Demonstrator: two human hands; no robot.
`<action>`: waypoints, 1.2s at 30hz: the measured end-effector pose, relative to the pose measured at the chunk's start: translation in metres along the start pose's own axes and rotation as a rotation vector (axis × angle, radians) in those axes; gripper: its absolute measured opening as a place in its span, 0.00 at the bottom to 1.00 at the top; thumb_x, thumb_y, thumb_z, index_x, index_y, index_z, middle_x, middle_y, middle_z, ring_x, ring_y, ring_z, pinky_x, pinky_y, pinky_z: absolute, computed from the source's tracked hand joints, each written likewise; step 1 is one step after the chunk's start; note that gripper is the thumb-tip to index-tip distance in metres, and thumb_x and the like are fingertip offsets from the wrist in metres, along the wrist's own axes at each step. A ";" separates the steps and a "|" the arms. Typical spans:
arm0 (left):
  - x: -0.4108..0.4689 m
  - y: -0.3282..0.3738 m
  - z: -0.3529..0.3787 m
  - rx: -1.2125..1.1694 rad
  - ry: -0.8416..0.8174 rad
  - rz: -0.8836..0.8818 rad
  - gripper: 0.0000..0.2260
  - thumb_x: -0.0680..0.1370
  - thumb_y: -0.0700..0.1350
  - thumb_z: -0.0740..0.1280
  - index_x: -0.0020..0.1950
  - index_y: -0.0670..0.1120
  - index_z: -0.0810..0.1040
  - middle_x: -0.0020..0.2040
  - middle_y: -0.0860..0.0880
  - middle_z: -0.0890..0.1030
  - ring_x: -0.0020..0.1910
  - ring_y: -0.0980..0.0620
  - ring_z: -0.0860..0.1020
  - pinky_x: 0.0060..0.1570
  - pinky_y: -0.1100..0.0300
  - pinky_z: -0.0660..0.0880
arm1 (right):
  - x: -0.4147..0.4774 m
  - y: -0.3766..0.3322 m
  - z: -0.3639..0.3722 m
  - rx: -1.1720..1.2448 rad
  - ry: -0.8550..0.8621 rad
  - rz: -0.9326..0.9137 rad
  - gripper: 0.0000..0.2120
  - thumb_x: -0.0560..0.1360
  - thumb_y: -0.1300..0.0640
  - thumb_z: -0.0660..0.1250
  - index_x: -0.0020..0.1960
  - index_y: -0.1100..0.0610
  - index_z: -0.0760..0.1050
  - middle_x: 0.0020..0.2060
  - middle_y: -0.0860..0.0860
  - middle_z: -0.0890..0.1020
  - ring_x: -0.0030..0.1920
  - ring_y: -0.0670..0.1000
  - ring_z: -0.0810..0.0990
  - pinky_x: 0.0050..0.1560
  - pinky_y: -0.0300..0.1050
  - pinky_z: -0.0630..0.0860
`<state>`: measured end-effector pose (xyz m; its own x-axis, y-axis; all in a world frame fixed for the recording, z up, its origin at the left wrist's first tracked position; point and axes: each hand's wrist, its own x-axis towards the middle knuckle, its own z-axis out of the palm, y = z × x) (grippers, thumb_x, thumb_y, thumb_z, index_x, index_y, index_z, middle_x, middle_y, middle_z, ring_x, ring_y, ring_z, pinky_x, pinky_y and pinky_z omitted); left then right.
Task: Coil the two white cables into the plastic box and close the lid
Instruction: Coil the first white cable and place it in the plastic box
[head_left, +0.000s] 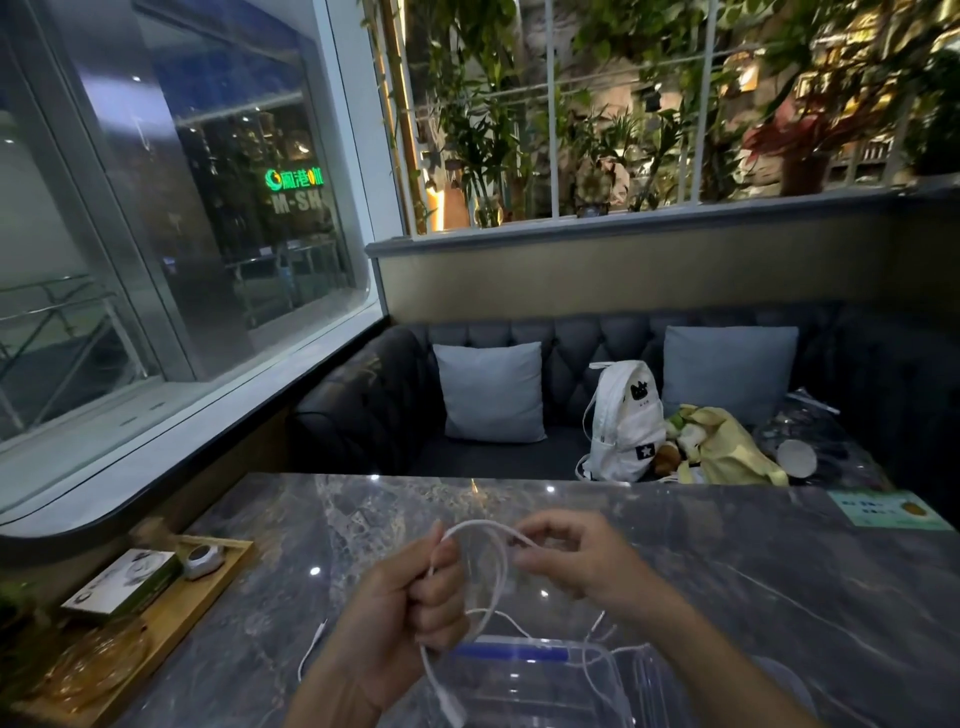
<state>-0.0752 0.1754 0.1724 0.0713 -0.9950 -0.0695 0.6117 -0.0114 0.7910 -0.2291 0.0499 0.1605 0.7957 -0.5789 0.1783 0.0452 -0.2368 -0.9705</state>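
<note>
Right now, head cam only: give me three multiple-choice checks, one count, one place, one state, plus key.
1. Light blue cushions on the sofa: A) one B) two C) three
2. The plastic box sits: A) on the sofa B) on a cushion C) on the table, below the white cable
3. The left grip: A) lies flat on the table B) holds the white cable C) hangs idle

Key:
1 B: two pale cushions lean on the backrest.
2 C: its clear wall shows on the marble top under the loop.
3 B: its fingers curl round the gathered strands.
</note>
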 end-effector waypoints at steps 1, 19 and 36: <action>-0.002 0.003 -0.003 -0.034 0.019 -0.002 0.19 0.57 0.46 0.81 0.29 0.46 0.71 0.23 0.54 0.54 0.19 0.57 0.51 0.19 0.68 0.49 | -0.001 -0.002 -0.006 0.030 0.045 -0.014 0.05 0.70 0.64 0.70 0.42 0.54 0.81 0.24 0.44 0.79 0.22 0.39 0.68 0.23 0.30 0.64; -0.023 0.012 -0.013 -0.276 -0.484 0.198 0.18 0.82 0.46 0.46 0.55 0.37 0.72 0.26 0.52 0.54 0.23 0.57 0.53 0.24 0.62 0.50 | -0.004 0.033 0.000 -0.794 0.355 -0.500 0.27 0.61 0.75 0.65 0.54 0.54 0.80 0.37 0.41 0.82 0.32 0.41 0.79 0.31 0.31 0.74; -0.011 -0.025 -0.002 0.632 0.379 0.297 0.19 0.78 0.36 0.61 0.28 0.47 0.79 0.27 0.50 0.79 0.26 0.59 0.74 0.25 0.74 0.69 | -0.022 -0.026 0.033 -1.020 -0.178 -0.646 0.06 0.73 0.55 0.65 0.42 0.57 0.77 0.34 0.52 0.82 0.33 0.52 0.80 0.39 0.45 0.79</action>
<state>-0.0893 0.1871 0.1520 0.4938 -0.8653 0.0865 -0.0302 0.0823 0.9962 -0.2275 0.0946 0.1768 0.8776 -0.0314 0.4783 0.0322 -0.9917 -0.1242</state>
